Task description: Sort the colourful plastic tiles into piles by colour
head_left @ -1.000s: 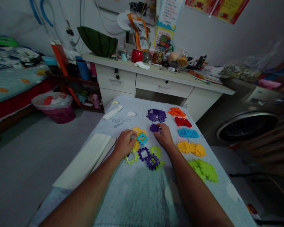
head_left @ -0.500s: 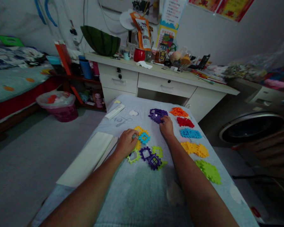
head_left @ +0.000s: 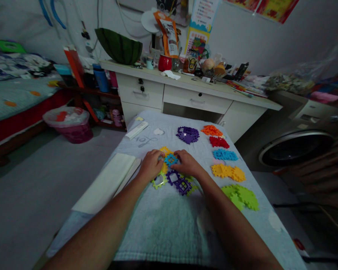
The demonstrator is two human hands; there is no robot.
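My left hand (head_left: 152, 164) rests at the left edge of a blue toothed interlocking tile (head_left: 171, 160), fingers curled and thumb bent in towards it. From the other side my right hand (head_left: 186, 163) closes on the same tile, index finger above and thumb below. Yellow tiles (head_left: 165, 150) lie just behind and beneath the blue one. Nearer to me are a lime-green frame tile (head_left: 159, 180) and purple tiles (head_left: 183, 186), with more lime green partly under them. My fingers hide the exact grip and anything small between them.
Sorted tile piles line the right side: orange (head_left: 211, 130), red (head_left: 219, 142), blue (head_left: 224, 154), yellow (head_left: 228, 172), lime green (head_left: 243, 197). A purple pile (head_left: 188, 135) lies at the back. White boxes (head_left: 107, 183) stand left. Beyond is a white desk (head_left: 197, 101).
My right hand has left the purple pile and come down and left to the blue tile. My left hand stays almost in place. The view has shifted slightly.
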